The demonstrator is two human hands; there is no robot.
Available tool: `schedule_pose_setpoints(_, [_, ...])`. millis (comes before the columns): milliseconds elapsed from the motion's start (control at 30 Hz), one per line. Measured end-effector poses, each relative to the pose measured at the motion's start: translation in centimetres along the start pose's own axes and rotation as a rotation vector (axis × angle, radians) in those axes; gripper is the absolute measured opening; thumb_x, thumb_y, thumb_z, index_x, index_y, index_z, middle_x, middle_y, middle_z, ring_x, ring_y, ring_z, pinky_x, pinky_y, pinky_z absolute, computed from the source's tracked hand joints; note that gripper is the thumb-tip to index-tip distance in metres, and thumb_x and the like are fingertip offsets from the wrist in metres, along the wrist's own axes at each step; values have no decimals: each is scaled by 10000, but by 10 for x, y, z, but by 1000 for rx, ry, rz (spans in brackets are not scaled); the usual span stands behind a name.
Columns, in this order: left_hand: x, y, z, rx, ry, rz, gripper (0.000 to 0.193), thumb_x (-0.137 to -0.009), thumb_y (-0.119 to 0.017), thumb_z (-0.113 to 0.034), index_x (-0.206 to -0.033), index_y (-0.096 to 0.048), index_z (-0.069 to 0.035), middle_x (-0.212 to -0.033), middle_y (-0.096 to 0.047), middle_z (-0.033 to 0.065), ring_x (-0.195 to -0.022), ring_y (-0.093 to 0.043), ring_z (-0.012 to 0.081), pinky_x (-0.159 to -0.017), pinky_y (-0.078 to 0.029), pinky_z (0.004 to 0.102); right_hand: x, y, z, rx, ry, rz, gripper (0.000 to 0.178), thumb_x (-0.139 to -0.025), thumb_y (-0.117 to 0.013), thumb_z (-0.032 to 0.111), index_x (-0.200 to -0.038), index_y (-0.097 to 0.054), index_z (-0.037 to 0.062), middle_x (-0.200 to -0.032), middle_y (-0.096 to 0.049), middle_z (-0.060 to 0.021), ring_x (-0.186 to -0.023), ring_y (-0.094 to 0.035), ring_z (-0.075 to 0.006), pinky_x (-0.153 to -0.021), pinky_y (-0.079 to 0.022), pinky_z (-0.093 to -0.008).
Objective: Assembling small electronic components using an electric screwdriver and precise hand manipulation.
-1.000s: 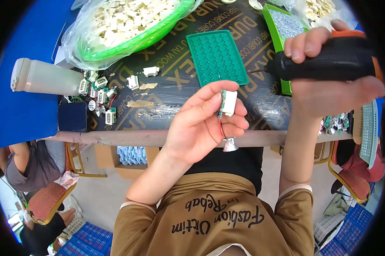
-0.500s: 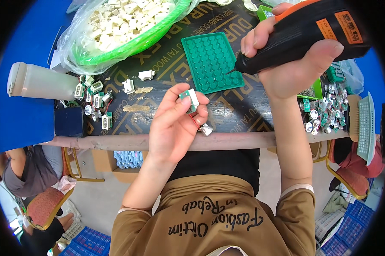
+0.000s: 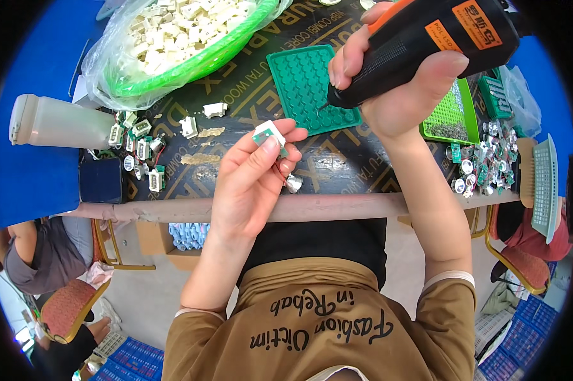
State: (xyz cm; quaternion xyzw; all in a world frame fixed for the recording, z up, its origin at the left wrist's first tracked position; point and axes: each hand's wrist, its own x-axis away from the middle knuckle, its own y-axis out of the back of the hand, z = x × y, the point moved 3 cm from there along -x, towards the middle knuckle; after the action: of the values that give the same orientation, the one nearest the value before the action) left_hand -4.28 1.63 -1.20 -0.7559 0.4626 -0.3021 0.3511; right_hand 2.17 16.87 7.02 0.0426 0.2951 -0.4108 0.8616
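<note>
Between the thumb and fingers of my left hand [image 3: 245,174] is a small green circuit board with a white plastic housing [image 3: 270,131]. A silvery reflector cup [image 3: 293,183] hangs from it on a thin red wire, just below my fingers. My right hand [image 3: 401,95] wraps round a black and orange electric screwdriver [image 3: 388,66]. Its thin bit points down-left, above the green dimpled tray [image 3: 299,73] and apart from the board. On the table left of my left hand lie two loose white housings [image 3: 188,127].
A green basket [image 3: 229,60] lined with plastic holds many white housings at the back left. Finished-looking boards lie beside a translucent bottle [image 3: 64,122] and a dark phone [image 3: 102,180]. At right are a green bin of screws [image 3: 450,131], reflector boards [image 3: 483,168] and a brush [image 3: 526,171].
My right hand has moved left with the screwdriver, bringing its bit nearer the board. My left hand has shifted slightly left and up, turning the board and housing.
</note>
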Motion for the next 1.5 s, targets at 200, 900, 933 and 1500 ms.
schedule_pose_setpoints(200, [2,-9,2,-429,-36,-24,232,-823,-545,-129,-998,-576,21,-1060,-540,76,-803,-528,91,-670,-416,204,2,22,-12,-533,103,284,878,-617,-319,812,-1015,-435,39,-627,-478,-91,-521,-454,-197,-521,-386,-325])
schedule_pose_setpoints(900, [9,-74,-8,-1334,-722,364,269,-565,-630,-36,-832,-629,-6,-980,-588,127,-850,-545,261,-729,-439,330,42,42,100,-396,349,259,470,-602,-680,548,-792,-512,153,-589,-467,51,-421,-448,-16,-402,-385,-119])
schedule_pose_setpoints(933, [8,-73,-7,-1336,-720,363,269,-565,-630,-36,-832,-629,-6,-980,-588,127,-850,-545,261,-729,-439,330,44,40,99,-399,348,257,470,-602,-680,548,-792,-512,153,-589,-467,51,-421,-448,-16,-402,-385,-119])
schedule_pose_setpoints(1500, [11,-79,-4,-1341,-877,420,252,-538,-613,37,-788,-628,17,-926,-612,105,-815,-575,245,-706,-465,314,51,49,103,-347,454,15,399,-610,-701,485,-719,-511,151,-535,-489,76,-411,-476,-6,-403,-410,-107])
